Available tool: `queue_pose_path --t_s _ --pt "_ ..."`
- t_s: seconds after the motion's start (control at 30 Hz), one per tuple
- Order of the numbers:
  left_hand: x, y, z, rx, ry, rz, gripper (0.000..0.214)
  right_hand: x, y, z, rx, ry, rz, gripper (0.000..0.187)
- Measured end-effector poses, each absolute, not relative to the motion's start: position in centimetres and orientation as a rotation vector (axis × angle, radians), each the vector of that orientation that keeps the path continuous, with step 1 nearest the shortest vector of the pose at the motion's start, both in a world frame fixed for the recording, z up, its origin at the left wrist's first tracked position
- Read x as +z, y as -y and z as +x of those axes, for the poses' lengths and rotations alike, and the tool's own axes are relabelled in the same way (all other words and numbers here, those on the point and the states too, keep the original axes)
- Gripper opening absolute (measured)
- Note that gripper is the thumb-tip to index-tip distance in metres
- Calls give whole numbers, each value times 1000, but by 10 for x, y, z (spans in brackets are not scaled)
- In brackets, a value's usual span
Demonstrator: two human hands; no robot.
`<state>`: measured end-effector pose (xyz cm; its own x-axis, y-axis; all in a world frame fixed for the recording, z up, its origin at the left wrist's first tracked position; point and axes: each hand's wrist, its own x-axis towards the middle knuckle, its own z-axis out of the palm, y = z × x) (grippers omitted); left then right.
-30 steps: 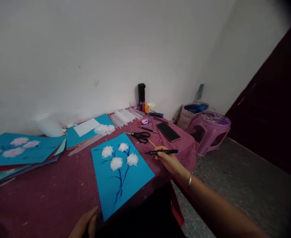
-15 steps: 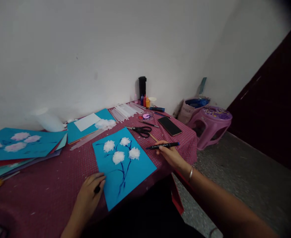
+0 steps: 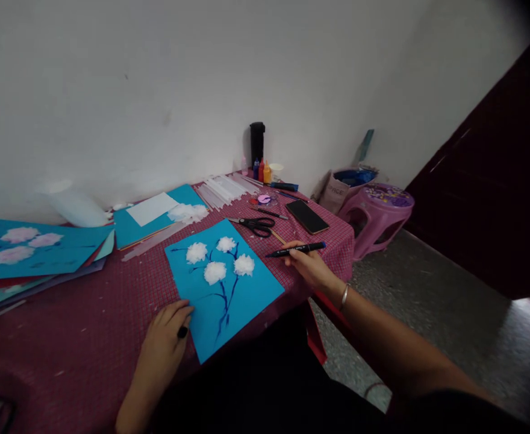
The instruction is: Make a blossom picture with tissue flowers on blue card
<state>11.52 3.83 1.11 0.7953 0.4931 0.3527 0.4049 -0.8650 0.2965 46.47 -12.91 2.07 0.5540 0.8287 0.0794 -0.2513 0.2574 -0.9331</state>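
A sheet of blue paper (image 3: 251,307) lies in front of me, bearing several fluffy white flowers and dark blue painted stems. My left hand (image 3: 168,331) rests at its left edge, fingertips touching the paper. Between the curled fingers shows a small black piece (image 3: 182,332) that looks like a marker cap. Over the right side of the sheet, my right hand (image 3: 308,265) grips a black marker (image 3: 308,248) with a blue end. Its tip points left, above the paper and apart from the flowers. Black-handled scissors (image 3: 260,226) lie just behind the sheet.
A phone (image 3: 307,216) lies near the table's right edge. White strips (image 3: 226,190), paint bottles (image 3: 261,170) and a black flask (image 3: 256,144) are at the back. Another flowered blue sheet (image 3: 75,247) tops a paper stack at left. A pink stool (image 3: 376,220) stands beyond the table.
The view has shifted slightly, so the table sits higher in the picture. Both hands keep nearly the same places by the sheet, and the marker stays in my right hand.
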Motion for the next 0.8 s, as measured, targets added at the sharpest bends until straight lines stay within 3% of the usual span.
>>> queue_pose_path --t_s 0.43,0.8 --pt "3 -41 118 928 -614 2873 38 17 128 461 766 660 -1063 23" --pt "-3 -50 111 895 -498 2945 41 22 137 461 772 649 -1241 27"
